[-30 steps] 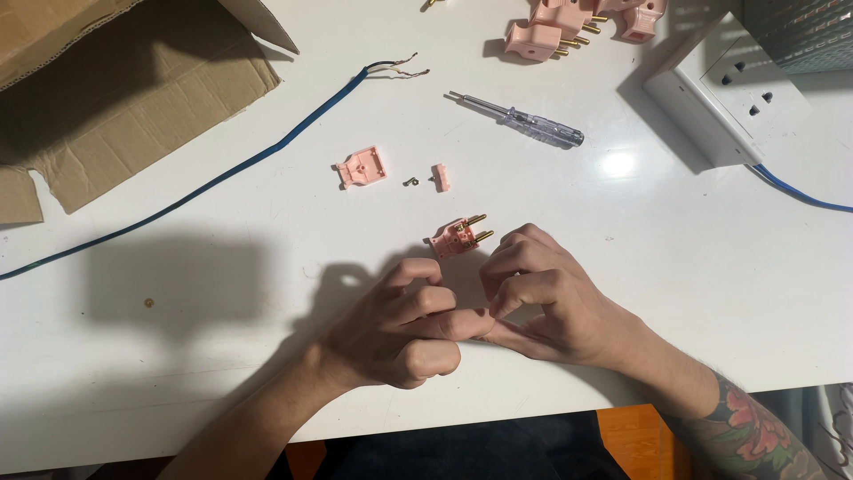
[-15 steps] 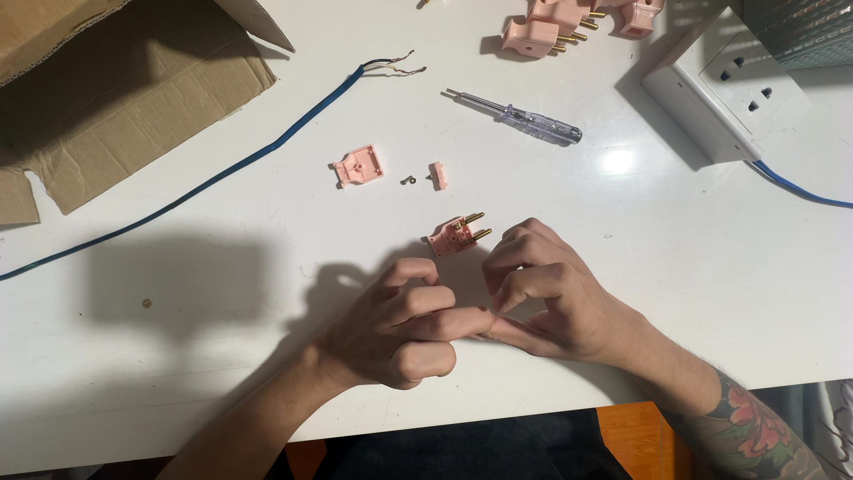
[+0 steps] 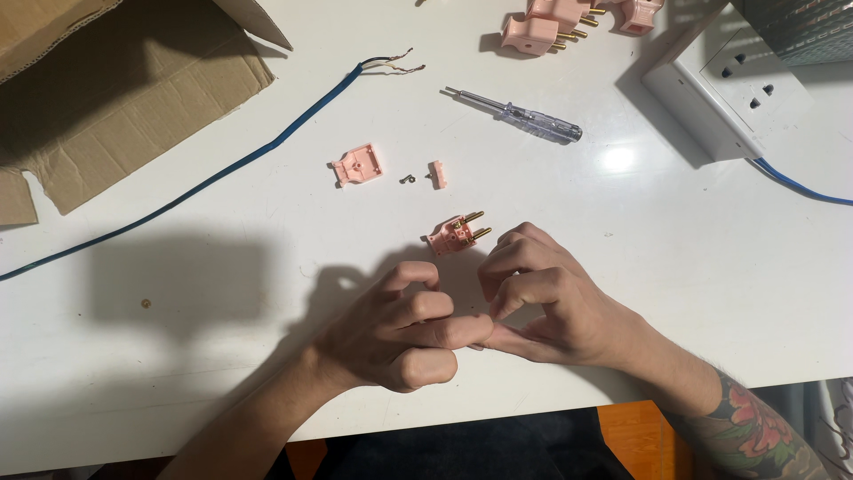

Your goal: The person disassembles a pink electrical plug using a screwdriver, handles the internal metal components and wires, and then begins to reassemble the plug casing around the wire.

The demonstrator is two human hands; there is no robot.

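My left hand and my right hand rest on the white table near its front edge. Their fingers are curled and the fingertips meet in the middle. Whether something small is pinched between them is hidden. Just beyond my right fingers lies a pink plug body with brass pins, apart from both hands. Farther back lie its pink cover, a tiny screw and a small pink clamp piece.
A clear-handled screwdriver lies behind the parts. A blue cable with bare wire ends runs diagonally across the left. Flattened cardboard fills the back left corner. More pink plugs and a white socket block sit at the back right.
Both hands stay together in nearly the same place, with only slight finger movement. The parts on the table have not moved.
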